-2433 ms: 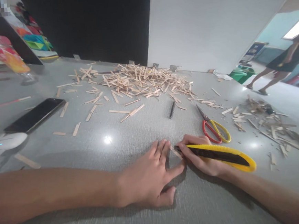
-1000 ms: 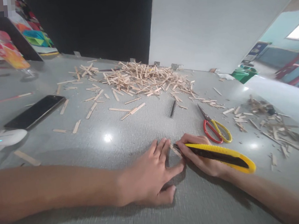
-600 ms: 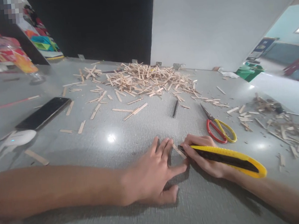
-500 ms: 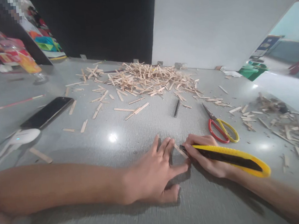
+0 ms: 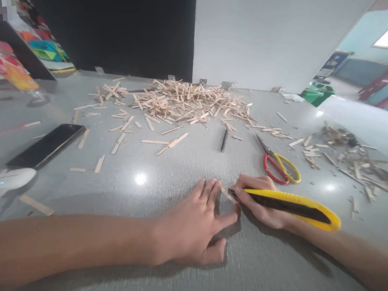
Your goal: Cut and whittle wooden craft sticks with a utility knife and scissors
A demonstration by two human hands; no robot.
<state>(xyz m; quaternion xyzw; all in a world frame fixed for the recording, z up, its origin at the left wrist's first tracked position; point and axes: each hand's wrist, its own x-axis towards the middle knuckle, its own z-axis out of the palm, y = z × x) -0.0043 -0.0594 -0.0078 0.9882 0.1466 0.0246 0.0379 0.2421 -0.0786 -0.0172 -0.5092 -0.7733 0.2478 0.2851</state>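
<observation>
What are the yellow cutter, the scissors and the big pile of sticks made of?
Yellow cutter: probably plastic, bright and evenly coloured with a ridged edge.
Scissors: the grey blades look like metal; the shiny red and yellow handles may be plastic.
Pile of sticks: probably bare wood, dull, pale tan and seemingly unpainted.

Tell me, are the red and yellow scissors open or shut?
Shut. The scissors lie on the table with their blades together in one narrow point, just beyond the right hand and its yellow cutter.
</observation>
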